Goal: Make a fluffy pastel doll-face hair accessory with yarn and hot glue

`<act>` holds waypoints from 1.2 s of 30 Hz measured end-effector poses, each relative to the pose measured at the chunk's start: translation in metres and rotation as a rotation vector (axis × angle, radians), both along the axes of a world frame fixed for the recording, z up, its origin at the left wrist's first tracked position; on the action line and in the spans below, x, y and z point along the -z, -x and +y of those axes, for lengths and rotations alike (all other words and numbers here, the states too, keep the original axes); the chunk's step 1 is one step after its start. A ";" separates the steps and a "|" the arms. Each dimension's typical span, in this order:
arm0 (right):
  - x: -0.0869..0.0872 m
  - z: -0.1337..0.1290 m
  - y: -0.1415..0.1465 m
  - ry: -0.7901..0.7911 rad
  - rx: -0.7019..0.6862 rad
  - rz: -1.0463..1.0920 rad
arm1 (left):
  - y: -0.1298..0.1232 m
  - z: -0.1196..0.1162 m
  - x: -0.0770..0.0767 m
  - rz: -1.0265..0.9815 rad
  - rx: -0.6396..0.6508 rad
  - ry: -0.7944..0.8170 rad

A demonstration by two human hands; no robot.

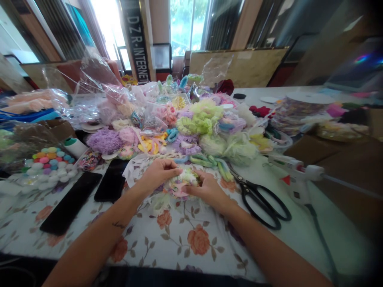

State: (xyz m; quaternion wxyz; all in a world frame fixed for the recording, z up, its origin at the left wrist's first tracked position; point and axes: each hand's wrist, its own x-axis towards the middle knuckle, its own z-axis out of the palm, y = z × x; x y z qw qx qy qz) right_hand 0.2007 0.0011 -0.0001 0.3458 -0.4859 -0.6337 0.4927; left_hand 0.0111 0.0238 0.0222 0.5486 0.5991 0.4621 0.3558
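A small doll-like piece (178, 189) with a pink face and pale green and white frills lies over the floral cloth, between my hands. My left hand (160, 173) is at its upper left, fingers closed on its edge. At its right side, my right hand (206, 189) pinches it between thumb and fingers. Pale ruffled trim (160, 203) spreads below it. Just beyond my hands lies a green and blue twisted strand (206, 160).
Black scissors (263, 201) and a white glue gun (296, 175) with its cord lie at the right. Two black phones (72, 203) are at the left, near coloured pompoms (50, 161). Yarn, ruffles (200, 115) and plastic bags heap across the back.
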 end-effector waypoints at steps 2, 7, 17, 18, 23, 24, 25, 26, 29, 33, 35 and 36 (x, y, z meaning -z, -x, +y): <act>0.001 0.001 -0.001 0.006 -0.024 0.019 | -0.002 -0.001 -0.002 -0.046 -0.032 -0.036; 0.002 0.001 -0.002 0.007 -0.017 0.051 | -0.003 -0.002 -0.005 -0.042 -0.088 -0.081; 0.003 0.000 -0.002 0.000 0.012 0.056 | -0.002 -0.001 -0.001 -0.010 -0.028 -0.056; 0.003 0.000 -0.001 -0.002 0.016 0.055 | -0.001 -0.001 0.000 -0.011 -0.027 -0.055; 0.003 0.000 -0.001 0.016 0.025 0.055 | -0.002 0.000 0.003 0.012 -0.030 -0.068; 0.002 0.001 -0.002 0.032 0.021 0.074 | -0.002 0.000 0.001 0.026 -0.040 -0.084; 0.002 0.001 -0.002 0.051 0.015 0.101 | -0.001 0.001 -0.002 0.037 -0.059 -0.111; 0.002 0.002 -0.002 0.070 0.007 0.129 | 0.001 0.000 -0.007 0.052 -0.085 -0.150; 0.003 0.003 -0.004 0.077 0.016 0.135 | 0.015 -0.008 -0.027 0.218 -0.191 -0.325; 0.009 0.007 -0.005 -0.011 0.059 -0.030 | 0.067 -0.038 -0.042 0.922 -0.379 -0.556; 0.012 0.008 -0.004 -0.039 0.065 -0.065 | 0.103 -0.059 -0.037 1.238 -0.602 -0.493; 0.013 0.009 -0.004 -0.046 0.075 -0.071 | 0.121 -0.069 -0.031 1.350 -0.678 -0.387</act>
